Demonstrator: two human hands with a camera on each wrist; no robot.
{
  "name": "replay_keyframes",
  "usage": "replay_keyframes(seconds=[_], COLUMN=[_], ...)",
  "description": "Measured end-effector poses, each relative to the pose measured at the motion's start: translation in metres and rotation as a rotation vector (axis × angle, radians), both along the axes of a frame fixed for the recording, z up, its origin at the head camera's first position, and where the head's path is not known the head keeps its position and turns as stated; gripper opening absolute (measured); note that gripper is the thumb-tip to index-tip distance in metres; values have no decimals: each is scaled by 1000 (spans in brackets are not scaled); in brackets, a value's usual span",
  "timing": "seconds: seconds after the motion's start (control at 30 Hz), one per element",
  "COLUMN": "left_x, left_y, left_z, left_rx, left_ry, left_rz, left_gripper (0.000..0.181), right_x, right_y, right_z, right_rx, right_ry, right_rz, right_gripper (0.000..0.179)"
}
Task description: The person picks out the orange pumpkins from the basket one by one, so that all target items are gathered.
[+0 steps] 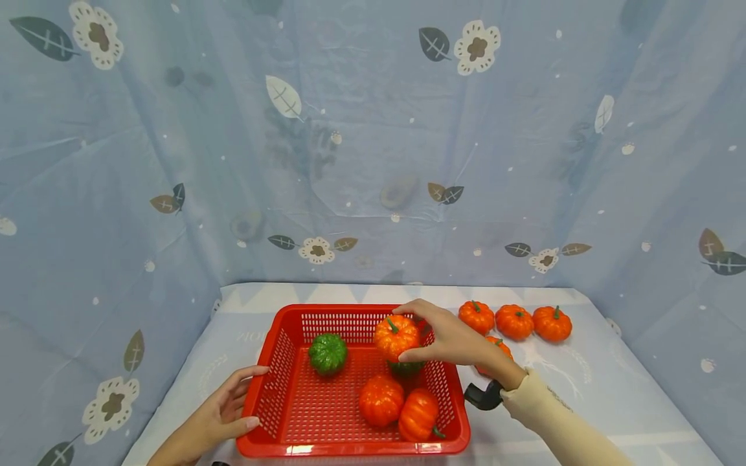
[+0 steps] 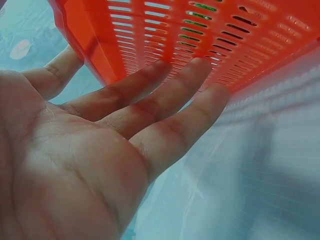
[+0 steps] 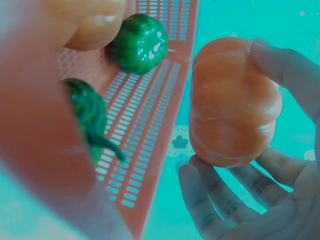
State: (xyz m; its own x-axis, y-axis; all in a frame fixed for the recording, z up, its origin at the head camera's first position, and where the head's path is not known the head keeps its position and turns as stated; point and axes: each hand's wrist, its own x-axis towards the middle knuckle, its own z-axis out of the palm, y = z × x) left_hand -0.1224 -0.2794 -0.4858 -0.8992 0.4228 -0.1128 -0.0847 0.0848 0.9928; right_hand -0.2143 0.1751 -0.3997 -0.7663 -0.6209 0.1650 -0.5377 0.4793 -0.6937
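Observation:
My right hand [image 1: 445,336] holds a small orange toy pumpkin [image 1: 396,335] with a green stem, thumb on one side and fingers on the other. In the head view this pumpkin overlaps the right part of a red plastic basket [image 1: 350,449] and partly hides a green pumpkin [image 1: 406,369]. Another green pumpkin [image 1: 328,353] sits toward the basket's back left. Two orange pumpkins, one upright [image 1: 381,401] and one on its side [image 1: 419,414], lie at its front right. My left hand [image 1: 224,411] touches the basket's left side, its fingers [image 2: 175,95] extended along the slotted outer wall.
Three orange pumpkins [image 1: 514,322] stand in a row on the white patterned tablecloth [image 1: 606,388], right of the basket. One more orange pumpkin [image 1: 500,346] is partly hidden behind my right forearm. A blue printed curtain [image 1: 373,162] encloses the table's back and sides.

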Motion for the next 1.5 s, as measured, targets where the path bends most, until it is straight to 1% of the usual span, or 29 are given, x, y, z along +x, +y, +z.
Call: replay_keyframes(seconds=[0.13,0.27,0.47,0.53,0.6,0.67,0.9,1.13,1.27,1.37,1.5], left_x=[0,-1,0,0,0,-1,0,0,-1,-1,-1], left_y=[0,-2,-1,-1,-2,-2,-1,-1,-1,-1,-1], left_z=[0,-1,-2,-1,-1,-2,-1,-2,-2,-2,-2], left_rx=[0,13,8,21,36,42,9,32,15,-4,-11], left_ry=[0,11,-9,-5,7,10,-10,10,-4,-4,-9], left_rz=[4,-12,8,-9,-31,-40,7,-17,-2,8,15], left_gripper=[67,68,67,67,67,67,67,66,69,69,69], right_x=[3,5,9,11,13,14,20,28,34,38,42], right_y=[11,22,38,44,50,57,83,111,126,136,148], right_z=[-3,-4,-3,-4,-5,-7,-17,-28,-32,-34,-37], right_rx=[-2,-23,-14,-9,-5,-4,-15,-26,1,8,0], right_ry=[1,-1,3,-3,6,17,42,50,62,50,4], right_rz=[-36,-60,-128,-164,-199,-232,-330,-416,-476,-515,-568], right_gripper=[73,73,77,77,76,77,80,78,79,80,81])
